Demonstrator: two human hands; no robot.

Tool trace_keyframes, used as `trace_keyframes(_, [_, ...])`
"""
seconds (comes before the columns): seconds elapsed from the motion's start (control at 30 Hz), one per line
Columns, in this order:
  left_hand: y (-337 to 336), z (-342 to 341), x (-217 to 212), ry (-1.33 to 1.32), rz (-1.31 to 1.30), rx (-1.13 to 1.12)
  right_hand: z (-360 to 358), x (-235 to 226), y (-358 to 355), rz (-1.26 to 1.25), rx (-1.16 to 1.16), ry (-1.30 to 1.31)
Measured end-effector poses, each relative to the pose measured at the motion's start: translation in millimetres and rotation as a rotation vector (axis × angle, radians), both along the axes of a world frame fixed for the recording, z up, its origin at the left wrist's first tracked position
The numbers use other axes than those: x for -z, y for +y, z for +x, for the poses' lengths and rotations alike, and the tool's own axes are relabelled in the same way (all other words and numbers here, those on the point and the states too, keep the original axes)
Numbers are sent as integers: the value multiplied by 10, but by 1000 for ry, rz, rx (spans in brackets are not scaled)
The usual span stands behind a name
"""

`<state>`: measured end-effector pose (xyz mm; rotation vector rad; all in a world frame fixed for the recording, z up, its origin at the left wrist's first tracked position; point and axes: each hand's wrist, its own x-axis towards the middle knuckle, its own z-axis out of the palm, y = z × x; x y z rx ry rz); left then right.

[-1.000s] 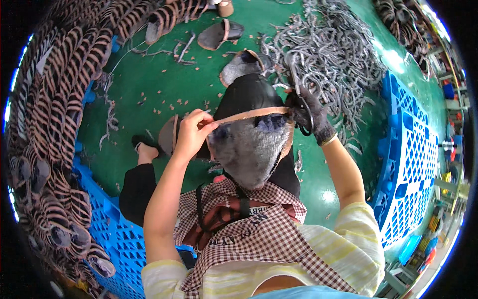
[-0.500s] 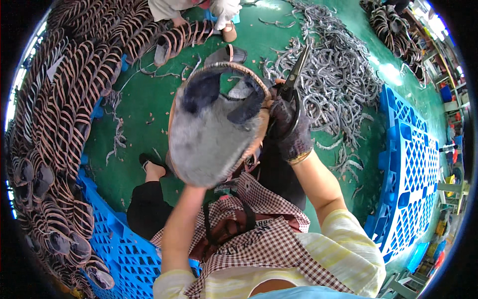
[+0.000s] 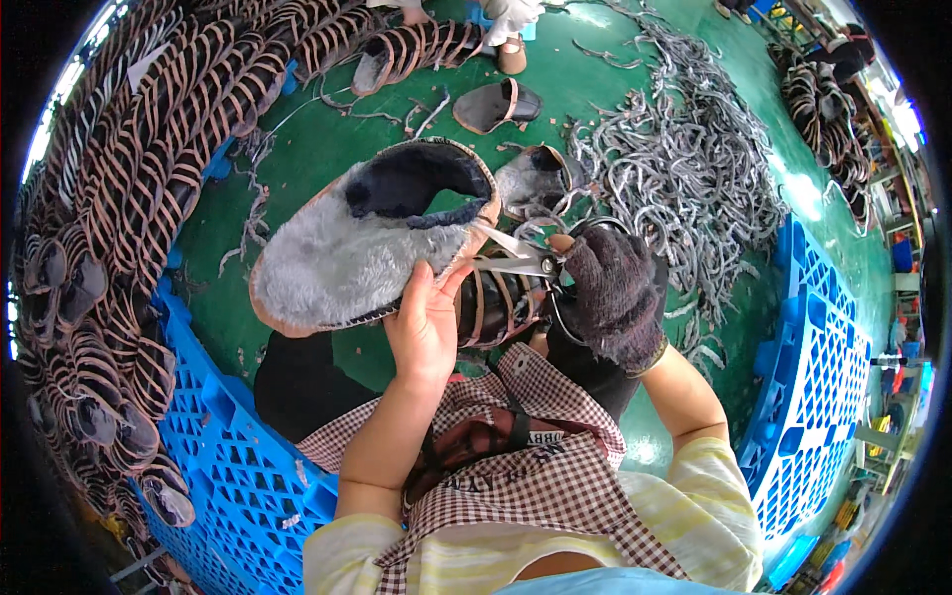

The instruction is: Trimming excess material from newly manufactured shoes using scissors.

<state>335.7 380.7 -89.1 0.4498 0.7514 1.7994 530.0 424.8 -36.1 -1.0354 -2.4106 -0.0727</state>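
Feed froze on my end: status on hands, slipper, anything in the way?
Left hand gripping slipper by edge. Gloved right hand holding scissors, blades open at slipper rim. Left hand close to blades.

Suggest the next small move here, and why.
Probably shift the fingers of the left hand slightly back along the slipper, keeping hold. The scissors in the gloved right hand stand open at the slipper's edge, and those fingers look very close to the lower blade's tip.
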Motion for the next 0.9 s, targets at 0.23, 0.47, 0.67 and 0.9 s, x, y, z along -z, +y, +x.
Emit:
trace_keyframes(0.23, [-84,56,-5,53,36,-135,34,187,-20,-213,3,239])
trace_keyframes(0.47, [-103,5,16,202,50,-211,-36,-59,-29,-203,-12,98])
trace_keyframes(0.67, [-138,9,34,182,29,-179,-5,-122,-54,-62,3,21])
trace_keyframes(0.9, [-292,52,-14,357,-354,-78,-56,-11,131,-962,117,505])
